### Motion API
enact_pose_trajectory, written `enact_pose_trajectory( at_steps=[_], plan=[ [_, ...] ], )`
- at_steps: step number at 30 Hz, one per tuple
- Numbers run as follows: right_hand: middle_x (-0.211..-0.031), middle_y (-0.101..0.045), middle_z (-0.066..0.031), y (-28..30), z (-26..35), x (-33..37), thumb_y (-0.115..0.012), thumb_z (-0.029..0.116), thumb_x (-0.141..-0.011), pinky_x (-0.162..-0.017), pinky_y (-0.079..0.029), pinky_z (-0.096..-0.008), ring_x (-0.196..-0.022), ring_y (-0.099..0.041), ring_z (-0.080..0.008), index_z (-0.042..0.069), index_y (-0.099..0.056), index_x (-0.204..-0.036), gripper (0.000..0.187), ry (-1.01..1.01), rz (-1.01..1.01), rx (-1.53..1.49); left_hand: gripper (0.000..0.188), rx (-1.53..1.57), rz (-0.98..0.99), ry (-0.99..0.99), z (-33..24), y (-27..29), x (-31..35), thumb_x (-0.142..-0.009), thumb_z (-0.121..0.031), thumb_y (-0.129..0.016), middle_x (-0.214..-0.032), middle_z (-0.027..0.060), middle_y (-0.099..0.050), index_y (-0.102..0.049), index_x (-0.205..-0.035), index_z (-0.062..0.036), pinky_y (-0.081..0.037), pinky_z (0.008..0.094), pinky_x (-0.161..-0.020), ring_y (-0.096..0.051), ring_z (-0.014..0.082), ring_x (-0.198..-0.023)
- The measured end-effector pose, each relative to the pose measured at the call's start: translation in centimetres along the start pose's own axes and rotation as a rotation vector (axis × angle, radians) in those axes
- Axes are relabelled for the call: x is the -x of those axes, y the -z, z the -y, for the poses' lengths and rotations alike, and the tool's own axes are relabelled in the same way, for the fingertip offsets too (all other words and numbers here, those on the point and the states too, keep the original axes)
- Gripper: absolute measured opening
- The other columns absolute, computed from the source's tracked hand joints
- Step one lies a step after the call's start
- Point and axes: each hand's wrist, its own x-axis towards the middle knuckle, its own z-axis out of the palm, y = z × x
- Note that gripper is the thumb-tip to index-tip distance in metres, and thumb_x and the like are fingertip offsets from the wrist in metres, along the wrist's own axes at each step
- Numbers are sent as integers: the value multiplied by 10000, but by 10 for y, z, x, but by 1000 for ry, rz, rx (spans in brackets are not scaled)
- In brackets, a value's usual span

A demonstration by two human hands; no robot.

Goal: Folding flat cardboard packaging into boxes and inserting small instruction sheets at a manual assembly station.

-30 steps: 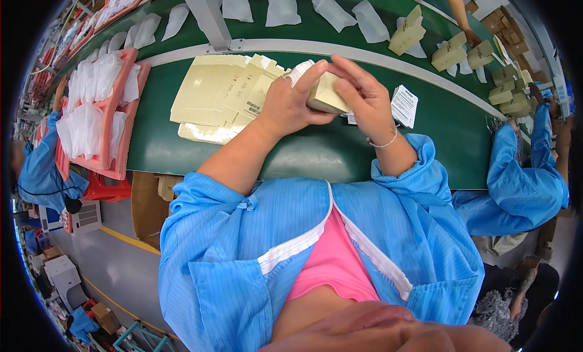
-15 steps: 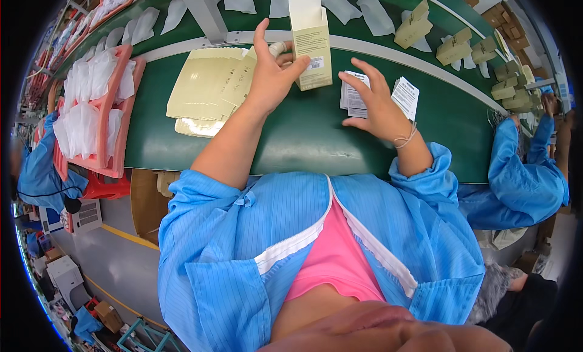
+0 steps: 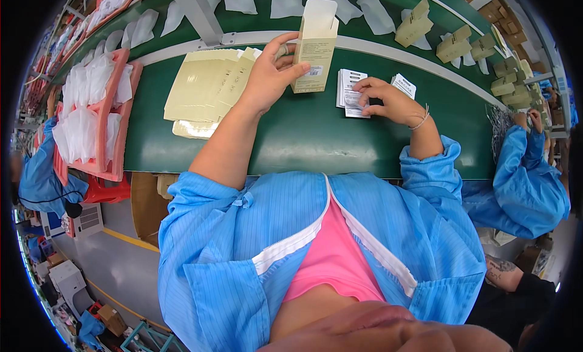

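A glossy green worktop (image 3: 291,146) carries overlapping flat cream cartons (image 3: 195,88) toward ten o'clock from its middle and two piles of white leaflets (image 3: 346,80) toward two. Beyond a metal rail (image 3: 419,64), at twelve o'clock, another green surface (image 3: 262,23) bears a row of white pouches (image 3: 285,3), with cream boxes (image 3: 415,25) toward two.

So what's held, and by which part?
Left hand: cream box, by its left side. Right hand: fingers at the printed papers; grip can't be told.
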Motion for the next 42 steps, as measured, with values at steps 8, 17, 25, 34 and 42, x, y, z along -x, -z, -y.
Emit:
enact_pose_trajectory(
  at_steps=[8,17,25,34,42],
  plan=[
    [-930,-641,-116,20,44,-19,-585,59,-853,-853,-481,-345,-831,-612,-288,68,-626,-919,77,289,-950,-397,617,-86,106,9,8,3,-1,-755,-60,-722,-1186,116,-516,-426,-1296,-77,-429,322,-934,-534,187,-1060],
    [-889,-646,-75,20,55,-68,-536,-58,-818,-943,-441,-419,-828,-607,-269,69,-628,-957,210,328,-651,305,643,-366,111,-181,6,-6,-2,-715,-58,-754,-1185,95,-533,-439,-1275,-47,-408,323,-957,-525,186,-1085],
    [-863,-624,-71,58,51,-65,-543,-102,-761,-861,-461,-381,-863,-578,-268,70,-630,-933,259,486,-976,346,621,-308,42,-186,10,2,-7,-730,-75,-745,-1209,94,-527,-444,-1272,-45,-411,325,-953,-523,188,-1093],
    [-881,-616,-98,62,60,-72,-580,-60,-763,-778,-462,-351,-874,-560,-284,50,-628,-902,184,454,-842,410,612,-261,155,-158,14,5,-8,-736,-71,-739,-1187,88,-532,-440,-1269,-37,-414,318,-947,-522,187,-1092],
    [-923,-616,-91,6,60,-95,-694,127,-731,-784,-446,-364,-881,-552,-296,50,-620,-869,175,439,-607,323,582,-296,-30,-285,18,2,-8,-715,-101,-752,-1138,104,-566,-481,-1229,-57,-436,324,-907,-549,198,-1049]
  ],
)
